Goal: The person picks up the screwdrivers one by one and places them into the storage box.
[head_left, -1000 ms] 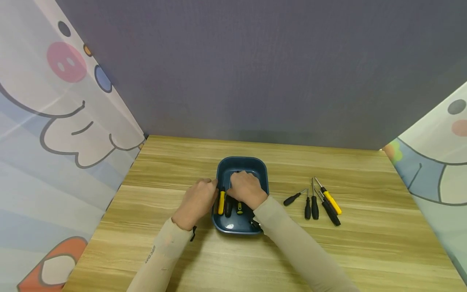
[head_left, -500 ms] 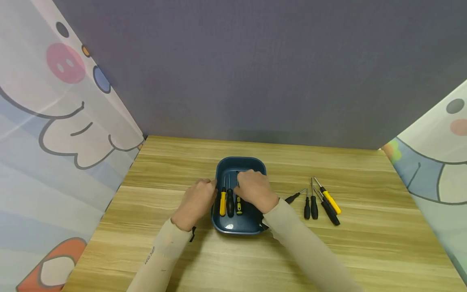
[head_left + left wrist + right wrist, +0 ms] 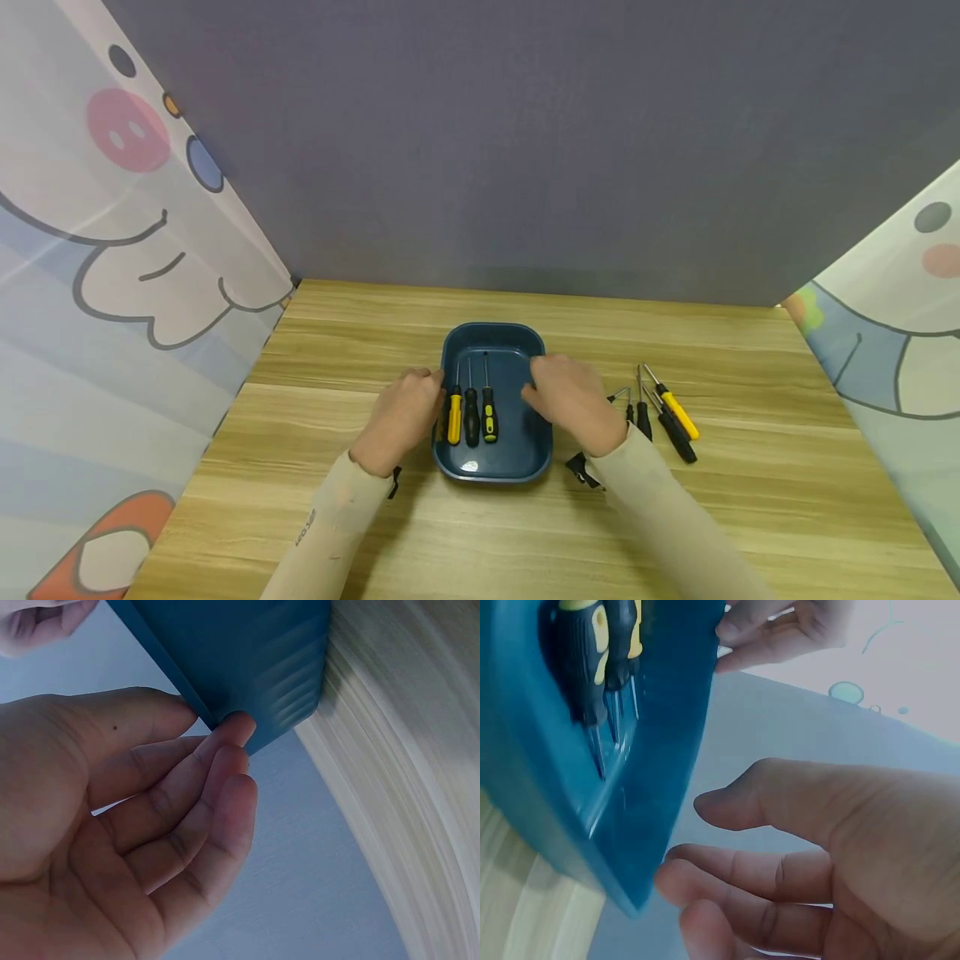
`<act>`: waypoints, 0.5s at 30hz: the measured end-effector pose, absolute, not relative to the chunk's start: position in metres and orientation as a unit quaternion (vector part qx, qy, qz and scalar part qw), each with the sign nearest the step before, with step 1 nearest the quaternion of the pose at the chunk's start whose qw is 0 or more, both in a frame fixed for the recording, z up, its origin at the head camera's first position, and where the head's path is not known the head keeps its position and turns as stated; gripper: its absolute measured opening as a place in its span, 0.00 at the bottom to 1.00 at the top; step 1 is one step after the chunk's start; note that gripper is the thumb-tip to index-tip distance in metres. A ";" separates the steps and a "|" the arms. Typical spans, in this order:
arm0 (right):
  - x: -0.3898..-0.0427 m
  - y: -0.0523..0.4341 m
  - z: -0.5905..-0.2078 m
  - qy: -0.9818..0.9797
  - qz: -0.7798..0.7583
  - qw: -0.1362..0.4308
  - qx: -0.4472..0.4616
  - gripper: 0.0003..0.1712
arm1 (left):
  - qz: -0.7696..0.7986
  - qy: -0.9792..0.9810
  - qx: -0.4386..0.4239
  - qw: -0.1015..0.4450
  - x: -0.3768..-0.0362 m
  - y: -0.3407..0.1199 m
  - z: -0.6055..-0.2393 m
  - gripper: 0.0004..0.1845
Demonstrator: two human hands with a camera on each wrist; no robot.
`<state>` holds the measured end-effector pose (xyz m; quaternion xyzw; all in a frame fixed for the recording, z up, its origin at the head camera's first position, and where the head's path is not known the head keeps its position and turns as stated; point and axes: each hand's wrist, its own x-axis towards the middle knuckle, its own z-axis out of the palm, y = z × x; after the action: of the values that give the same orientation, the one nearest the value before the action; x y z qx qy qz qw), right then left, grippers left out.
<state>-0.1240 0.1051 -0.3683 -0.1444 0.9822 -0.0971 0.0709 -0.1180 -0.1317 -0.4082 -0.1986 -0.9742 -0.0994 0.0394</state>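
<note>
Head view, item one: dark blue rounded-rectangular plastic tray [image 3: 525, 450] at the middle of the light wood-grain table [image 3: 450, 533], long axis running away from me. Inside it, against the left wall, three screwdrivers lie side by side, shafts pointing away, handles toward me: yellow-handled screwdriver [image 3: 454, 417], black-handled screwdriver [image 3: 471, 417], and black-and-yellow-handled screwdriver [image 3: 489, 414].

Item two: my left hand [image 3: 401, 417]. It rests at the tray's left rim; the left wrist view shows its fingers [image 3: 225, 761] loosely bent, the tips touching the tray's outer corner [image 3: 255, 667], thumb alongside. Nothing clasped.

Item three: my right hand [image 3: 573, 400]. It hangs over the tray's right rim, fingers relaxed and empty; the right wrist view shows the fingers [image 3: 742, 870] slightly curved just beside the tray wall [image 3: 660, 787], whether touching I cannot tell.

Item four: loose group of small screwdrivers [image 3: 660, 412] on the table just right of my right hand, some black-handled, one yellow-handled, shafts pointing mostly away from me. One small tool is partly hidden behind that hand.

Relation of note: the loose group lies to the right of the tray, nearest my right hand; its long axes run roughly parallel to those already in the tray.
</note>
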 end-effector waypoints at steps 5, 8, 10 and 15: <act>-0.120 0.124 -0.365 0.984 -0.102 0.080 -0.122 0.18 | -0.103 -0.974 -0.197 0.034 -0.118 -0.132 -0.408 0.09; -0.117 0.140 -0.367 0.985 -0.105 0.076 -0.110 0.17 | -0.104 -0.974 -0.196 0.035 -0.118 -0.133 -0.409 0.10; -0.115 0.153 -0.369 0.987 -0.103 0.070 -0.103 0.17 | -0.104 -0.974 -0.197 0.037 -0.118 -0.133 -0.409 0.10; -0.109 0.184 -0.377 0.988 -0.109 0.076 -0.073 0.15 | -0.102 -0.974 -0.200 0.041 -0.118 -0.133 -0.410 0.09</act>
<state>-0.1092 0.1843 -0.3772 -0.0731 0.9884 -0.1090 0.0763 -0.1184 -0.1333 -0.4100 -0.2001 -0.9736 -0.1022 0.0409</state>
